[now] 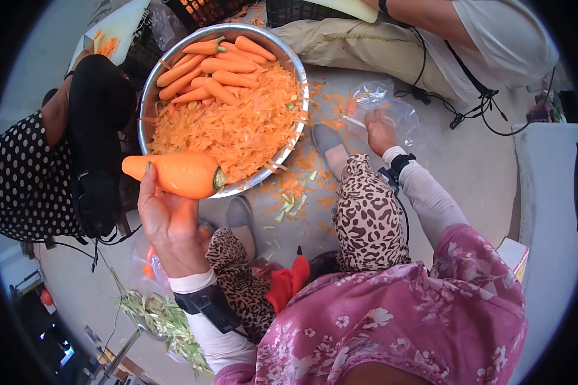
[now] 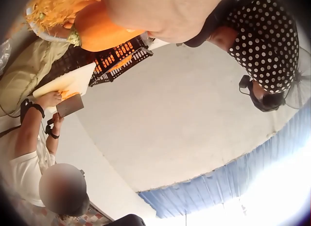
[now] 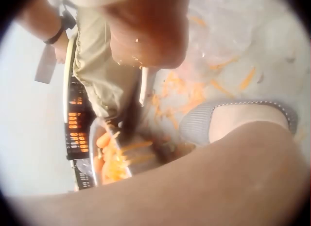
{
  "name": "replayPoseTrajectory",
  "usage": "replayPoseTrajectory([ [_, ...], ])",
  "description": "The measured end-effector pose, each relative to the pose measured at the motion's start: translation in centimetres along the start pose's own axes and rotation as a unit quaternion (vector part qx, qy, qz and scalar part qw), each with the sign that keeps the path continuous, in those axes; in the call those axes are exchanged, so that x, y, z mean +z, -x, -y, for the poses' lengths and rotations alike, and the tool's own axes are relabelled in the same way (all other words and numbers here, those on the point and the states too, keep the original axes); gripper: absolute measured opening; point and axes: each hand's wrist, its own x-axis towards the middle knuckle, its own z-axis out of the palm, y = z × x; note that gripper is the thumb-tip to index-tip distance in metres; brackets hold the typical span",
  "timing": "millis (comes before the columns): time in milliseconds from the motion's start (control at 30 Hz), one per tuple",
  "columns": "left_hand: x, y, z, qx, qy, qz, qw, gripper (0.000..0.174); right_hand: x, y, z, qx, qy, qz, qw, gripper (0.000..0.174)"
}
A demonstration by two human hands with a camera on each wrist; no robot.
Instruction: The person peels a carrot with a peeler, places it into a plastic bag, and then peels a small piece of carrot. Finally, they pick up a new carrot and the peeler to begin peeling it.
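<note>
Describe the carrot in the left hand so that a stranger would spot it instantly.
Find the round metal basin of orange shavings. Over its near-left edge, the left hand holds one thick carrot, its stubby end pointing right. It looks far fatter than the slim carrots piled in the basin, and it alone is held above them.

The large, tapering carrot is showing bright orange, and the round metal basin is gleaming silver around thin orange peelings. Dark leopard spots are covering the pale cloth trousers; white flowers are patterning the pink cloth top. White polka dots are spotting the black cloth garment, and the corrugated sheet is showing blue.
</note>
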Motion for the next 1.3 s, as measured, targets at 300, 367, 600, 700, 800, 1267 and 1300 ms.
replayPoseTrajectory([
  [300,0.5,0.3,0.0,0.018,0.008,0.015,1.000,0.032,-3.4,3.2,-5.3,-0.012,-0.064,-0.046,0.997,0.011],
  [367,0.4,0.3,0.0,0.017,0.006,0.029,0.999,0.032,-5.3,5.0,-6.6,-0.013,-0.080,-0.064,0.995,0.012],
  [600,0.5,1.0,0.4,0.011,-0.010,0.039,0.999,0.032,-11.3,10.4,-8.9,0.053,-0.184,-0.093,0.977,0.014],
  [700,0.0,0.9,0.7,0.011,-0.006,0.046,0.999,0.033,-13.1,11.0,-7.5,0.055,-0.164,-0.091,0.981,0.014],
  [800,-0.1,1.0,0.4,0.017,-0.004,0.049,0.999,0.033,-13.0,10.7,-6.5,0.092,-0.265,-0.163,0.946,0.014],
  [1267,0.3,1.6,0.0,0.004,0.001,0.034,0.999,0.034,-9.2,5.8,-2.4,0.137,-0.320,-0.187,0.919,0.016],
  [1300,0.4,1.6,0.2,0.008,-0.007,0.033,0.999,0.033,-8.6,6.0,-2.6,0.145,-0.319,-0.186,0.918,0.016],
])
